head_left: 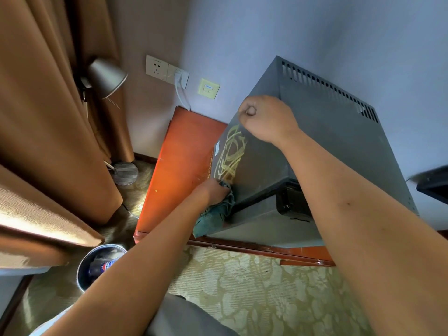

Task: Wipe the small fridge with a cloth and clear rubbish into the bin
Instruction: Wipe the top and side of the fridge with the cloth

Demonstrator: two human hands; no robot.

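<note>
A: What is each hand doing?

B: The left hand (213, 191) holds a crumpled teal cloth (214, 215), fingers curled around it, and presses it on the left side wall of the small dark grey metal fridge (315, 146), low near the front corner. The right hand (265, 117) is a closed fist on the upper edge of the fridge; I think it steadies the box.

A: So which step is this?

B: The wiping step, I judge. Yellowish scribble marks (230, 154) are just above the cloth, so the next move needs an upward stroke over them with firm pressure.

A: And the rubbish?

B: The round shiny metal bin (83, 265) stands on the patterned carpet (254, 287), well apart to the left, with a bottle inside already.
</note>
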